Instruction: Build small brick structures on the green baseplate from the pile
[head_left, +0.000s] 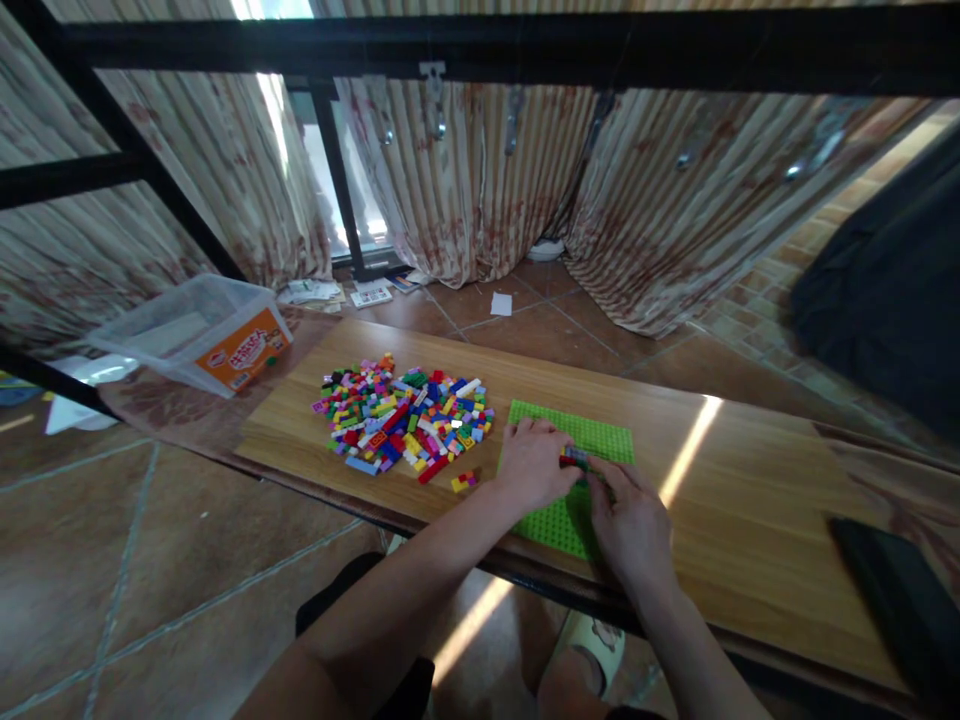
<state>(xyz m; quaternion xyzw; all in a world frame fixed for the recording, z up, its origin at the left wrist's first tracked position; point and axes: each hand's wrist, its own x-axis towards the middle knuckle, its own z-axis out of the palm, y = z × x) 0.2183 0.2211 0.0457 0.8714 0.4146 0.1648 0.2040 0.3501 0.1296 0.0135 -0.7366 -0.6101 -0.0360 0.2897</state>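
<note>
A green baseplate (592, 432) lies flat on the wooden board (735, 500). Both my hands rest over its middle. My left hand (531, 462) is curled, its fingertips pinched on a small cluster of red and grey bricks (571, 458) on the plate. My right hand (630, 520) comes in from the near side, fingers bent and pressed to the same bricks. A heap of mixed coloured bricks (401, 415) lies to the left of the plate. A few loose bricks (463, 481) sit between heap and plate.
A clear plastic tub with an orange label (199, 335) stands at the board's far left. A dark flat object (896, 590) lies at the right end. Black metal bars (480, 45) cross overhead. Patterned curtains (480, 180) hang behind, over tiled floor (547, 330).
</note>
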